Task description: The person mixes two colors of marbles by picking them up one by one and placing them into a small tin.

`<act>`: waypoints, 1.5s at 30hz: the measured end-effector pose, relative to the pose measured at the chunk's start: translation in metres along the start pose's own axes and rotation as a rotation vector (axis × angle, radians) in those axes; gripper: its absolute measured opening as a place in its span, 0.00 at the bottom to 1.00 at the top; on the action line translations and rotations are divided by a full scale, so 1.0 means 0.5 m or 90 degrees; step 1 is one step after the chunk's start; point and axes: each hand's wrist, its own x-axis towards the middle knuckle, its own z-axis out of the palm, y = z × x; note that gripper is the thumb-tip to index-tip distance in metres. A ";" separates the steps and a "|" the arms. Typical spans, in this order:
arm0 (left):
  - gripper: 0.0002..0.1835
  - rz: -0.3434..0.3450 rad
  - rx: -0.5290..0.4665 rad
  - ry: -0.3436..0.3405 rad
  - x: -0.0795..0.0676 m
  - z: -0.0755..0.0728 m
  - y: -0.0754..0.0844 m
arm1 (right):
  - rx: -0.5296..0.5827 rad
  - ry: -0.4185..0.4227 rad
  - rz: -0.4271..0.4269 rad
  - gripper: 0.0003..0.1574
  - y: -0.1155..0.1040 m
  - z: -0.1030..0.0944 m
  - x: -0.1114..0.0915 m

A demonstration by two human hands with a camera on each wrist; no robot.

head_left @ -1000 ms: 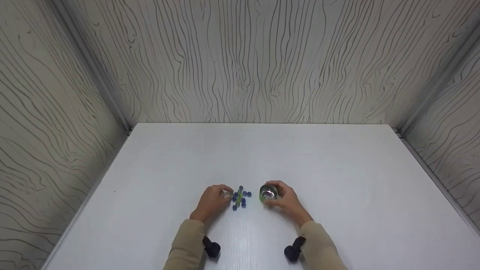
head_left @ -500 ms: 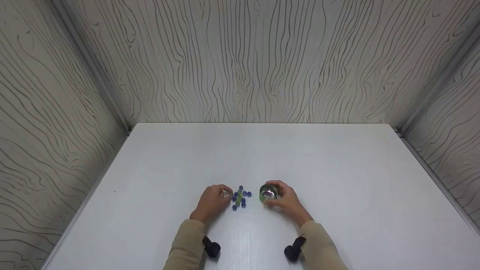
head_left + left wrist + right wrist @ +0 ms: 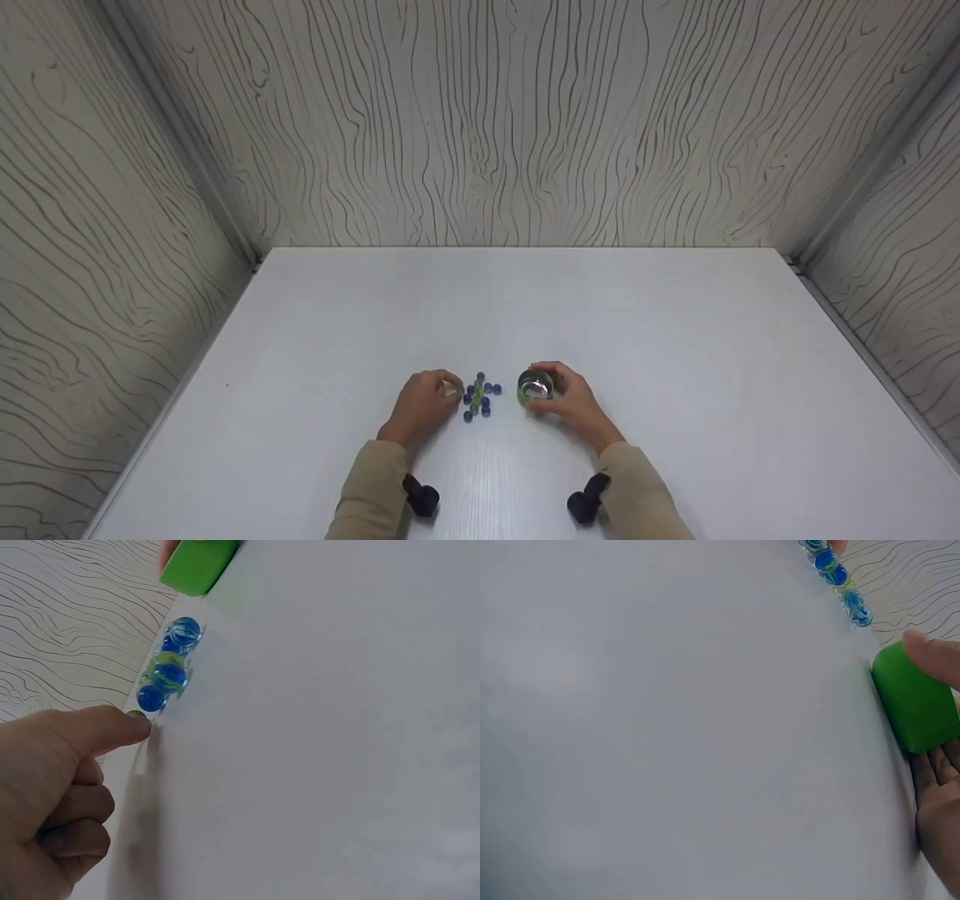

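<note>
Glass marbles (image 3: pixel 486 402), several blue and some yellow-green, lie in a loose cluster on the white table between the hands. My left hand (image 3: pixel 422 405) rests just left of them, its fingers bent loosely and its thumb (image 3: pixel 112 731) stretched towards the marbles (image 3: pixel 169 677). I see nothing in its grasp. Right of the cluster, my right hand (image 3: pixel 574 401) holds a small round cup (image 3: pixel 523 397), green outside and shiny metallic inside. Fingers and thumb go round the sides of the green cup (image 3: pixel 915 701), which stands upright on the table; its far side is partly covered.
The white table (image 3: pixel 525 307) reaches back to a wall (image 3: pixel 480 135) with a wood-grain pattern. Similar panels (image 3: pixel 82 247) rise at the sides. Black devices (image 3: pixel 424 499) are strapped at both wrists, over beige sleeves.
</note>
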 end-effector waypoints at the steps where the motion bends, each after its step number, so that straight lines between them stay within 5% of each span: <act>1: 0.10 0.000 -0.001 0.001 0.000 -0.001 0.000 | 0.001 0.000 0.002 0.39 0.000 0.000 0.000; 22: 0.10 0.033 0.020 0.000 0.003 -0.011 0.004 | 0.003 0.006 0.011 0.38 -0.001 -0.001 0.004; 31: 0.09 0.001 0.011 0.001 0.001 -0.012 0.015 | 0.001 0.010 0.003 0.38 0.000 -0.001 0.005; 45: 0.10 0.044 -0.014 0.013 0.009 -0.014 0.037 | -0.008 0.010 0.019 0.38 0.002 0.002 0.001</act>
